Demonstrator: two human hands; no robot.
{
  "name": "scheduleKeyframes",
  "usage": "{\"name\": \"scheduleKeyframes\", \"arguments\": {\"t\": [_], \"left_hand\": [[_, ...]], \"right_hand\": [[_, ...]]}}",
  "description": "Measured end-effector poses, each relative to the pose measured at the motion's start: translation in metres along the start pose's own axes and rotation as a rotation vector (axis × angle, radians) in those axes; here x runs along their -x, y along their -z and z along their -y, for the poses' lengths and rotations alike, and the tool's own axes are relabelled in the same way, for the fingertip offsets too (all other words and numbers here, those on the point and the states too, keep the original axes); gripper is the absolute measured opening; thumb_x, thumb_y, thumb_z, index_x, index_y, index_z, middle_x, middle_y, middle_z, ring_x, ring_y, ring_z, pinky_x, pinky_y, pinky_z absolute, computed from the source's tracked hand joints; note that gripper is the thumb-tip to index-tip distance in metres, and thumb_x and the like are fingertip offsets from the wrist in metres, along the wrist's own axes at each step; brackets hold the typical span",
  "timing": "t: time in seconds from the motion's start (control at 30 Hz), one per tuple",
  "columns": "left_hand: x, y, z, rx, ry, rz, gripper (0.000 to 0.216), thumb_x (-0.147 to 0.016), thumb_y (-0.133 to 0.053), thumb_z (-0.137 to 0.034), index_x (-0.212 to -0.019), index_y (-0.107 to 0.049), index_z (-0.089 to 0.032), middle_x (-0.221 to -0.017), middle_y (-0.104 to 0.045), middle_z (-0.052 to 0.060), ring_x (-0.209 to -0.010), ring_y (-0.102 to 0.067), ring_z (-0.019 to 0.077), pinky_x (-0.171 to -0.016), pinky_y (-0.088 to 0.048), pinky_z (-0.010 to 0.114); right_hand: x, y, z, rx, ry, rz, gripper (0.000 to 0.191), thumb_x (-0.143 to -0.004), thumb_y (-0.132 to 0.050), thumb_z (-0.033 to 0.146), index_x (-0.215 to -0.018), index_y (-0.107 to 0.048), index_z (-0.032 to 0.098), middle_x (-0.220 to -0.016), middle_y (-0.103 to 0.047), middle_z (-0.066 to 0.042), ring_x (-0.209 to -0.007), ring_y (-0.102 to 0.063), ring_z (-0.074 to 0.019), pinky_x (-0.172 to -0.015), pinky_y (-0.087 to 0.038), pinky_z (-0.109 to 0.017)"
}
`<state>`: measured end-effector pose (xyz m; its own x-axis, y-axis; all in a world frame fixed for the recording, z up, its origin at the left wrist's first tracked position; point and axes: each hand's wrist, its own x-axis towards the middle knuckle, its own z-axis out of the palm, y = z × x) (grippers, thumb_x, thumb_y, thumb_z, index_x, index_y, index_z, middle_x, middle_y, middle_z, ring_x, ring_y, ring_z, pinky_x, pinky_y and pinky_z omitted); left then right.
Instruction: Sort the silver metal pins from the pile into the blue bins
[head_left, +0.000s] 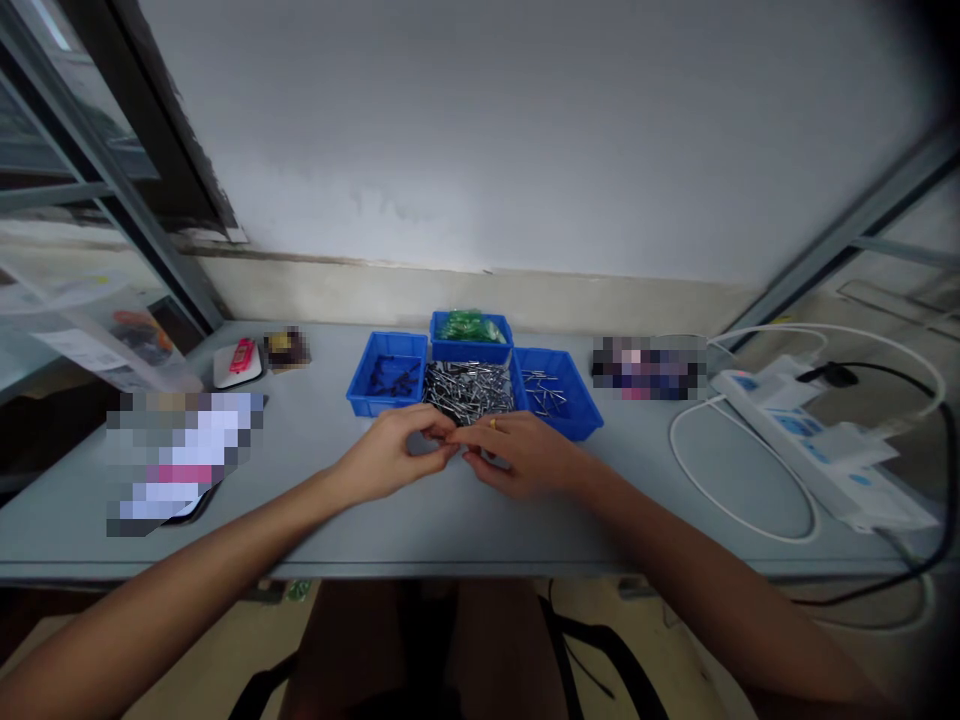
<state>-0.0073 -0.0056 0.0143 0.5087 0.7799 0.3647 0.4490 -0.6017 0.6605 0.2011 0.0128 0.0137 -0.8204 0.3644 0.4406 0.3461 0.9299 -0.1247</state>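
My left hand and my right hand meet over the front of the table, fingertips almost touching. Both have thumb and fingers bent into a pinch; whatever lies between them is too small to make out. A ring is on a finger of my right hand. Just beyond the fingers is a heap of shiny, thin metal pins. Left of it sits a blue bin with a few dark slender pieces. To its right, another blue bin holds several loose metal pins. Behind stands a third blue bin with green pieces.
A blurred-out phone lies at the left, with a pink item on a white object behind it. A white power strip with looping cables occupies the right side. The wall closes off the back.
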Motion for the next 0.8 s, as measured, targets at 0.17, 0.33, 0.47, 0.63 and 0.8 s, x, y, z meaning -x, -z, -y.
{"name": "scheduleKeyframes", "arguments": {"t": [0.17, 0.33, 0.47, 0.63, 0.8], "left_hand": [[-0.0007, 0.0009, -0.0022, 0.064, 0.03, -0.014, 0.011, -0.079, -0.056, -0.023, -0.086, -0.061, -0.016, -0.083, -0.062, 0.002, -0.076, -0.057, 0.0122, -0.071, -0.047, 0.026], [-0.0008, 0.0018, -0.0009, 0.081, 0.052, -0.037, 0.013, -0.081, -0.056, -0.026, -0.087, -0.062, -0.016, -0.08, -0.062, 0.001, -0.075, -0.056, 0.0121, -0.071, -0.047, 0.027], [-0.0014, 0.0032, -0.002, 0.076, 0.04, -0.056, 0.013, -0.082, -0.055, -0.026, -0.084, -0.061, -0.015, -0.077, -0.061, 0.001, -0.073, -0.055, 0.0117, -0.069, -0.047, 0.026], [-0.0012, 0.0043, -0.0028, 0.044, 0.018, -0.048, 0.014, -0.084, -0.051, -0.026, -0.087, -0.061, -0.015, -0.079, -0.06, 0.002, -0.073, -0.054, 0.0118, -0.069, -0.046, 0.026], [0.0005, 0.0032, -0.0018, -0.017, -0.001, 0.021, 0.011, -0.082, -0.051, -0.023, -0.085, -0.06, -0.016, -0.08, -0.06, 0.001, -0.074, -0.054, 0.0117, -0.069, -0.044, 0.025]], "right_hand": [[0.0008, 0.0032, -0.0006, 0.01, -0.029, -0.01, 0.026, -0.086, -0.043, 0.02, -0.111, -0.052, 0.02, -0.083, -0.066, -0.002, -0.071, -0.06, -0.0121, -0.062, -0.042, -0.024], [0.0007, 0.0053, -0.001, 0.008, -0.053, -0.024, 0.024, -0.086, -0.043, 0.02, -0.108, -0.053, 0.02, -0.079, -0.065, -0.002, -0.068, -0.058, -0.012, -0.061, -0.04, -0.024], [0.0005, 0.0057, -0.0019, -0.007, -0.063, -0.034, 0.025, -0.085, -0.044, 0.018, -0.109, -0.053, 0.02, -0.08, -0.065, -0.001, -0.068, -0.058, -0.0112, -0.061, -0.041, -0.023], [0.0008, 0.0048, -0.0032, 0.014, -0.072, -0.057, 0.024, -0.086, -0.043, 0.019, -0.108, -0.053, 0.019, -0.08, -0.065, -0.001, -0.069, -0.058, -0.0114, -0.063, -0.041, -0.024], [0.0007, 0.0043, -0.0053, 0.041, -0.115, -0.075, 0.026, -0.089, -0.041, 0.024, -0.113, -0.05, 0.019, -0.077, -0.065, -0.001, -0.067, -0.058, -0.0114, -0.063, -0.041, -0.024]]}}
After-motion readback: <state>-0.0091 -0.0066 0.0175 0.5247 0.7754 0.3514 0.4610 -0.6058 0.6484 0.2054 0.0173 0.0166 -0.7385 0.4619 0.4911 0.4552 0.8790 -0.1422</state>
